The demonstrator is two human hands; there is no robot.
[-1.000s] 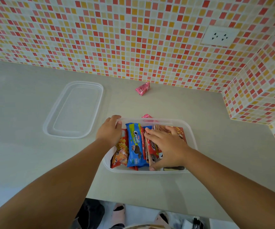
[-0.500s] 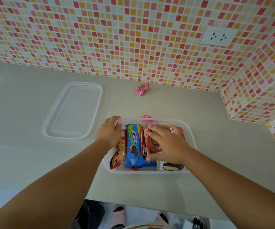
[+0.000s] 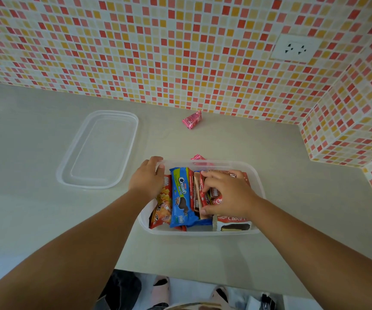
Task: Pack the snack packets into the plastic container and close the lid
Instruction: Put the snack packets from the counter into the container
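Note:
A clear plastic container (image 3: 259, 186) sits on the counter near its front edge, holding several snack packets. An orange packet (image 3: 163, 206) lies at its left, a blue cream-biscuit packet (image 3: 181, 198) beside it, and a red-and-white choco pie packet (image 3: 233, 223) at the front right. My left hand (image 3: 147, 180) grips the container's far left rim. My right hand (image 3: 227, 194) is inside the container, its fingers closed on a red packet (image 3: 202, 191) standing on edge. The clear lid (image 3: 99, 151) lies flat to the left. A pink packet (image 3: 192, 119) rests near the wall; another pink one (image 3: 198, 157) peeks from behind the container.
The beige counter (image 3: 247, 142) ends in a tiled mosaic wall behind and a tiled corner at the right. A white wall socket (image 3: 295, 49) is set high on the right. Below the counter's front edge my feet in slippers (image 3: 161, 287) show.
My right hand has shifted toward the far side inside the container, curling its fingers onto the red packet and uncovering the choco pie packet. My left hand has stayed on the rim.

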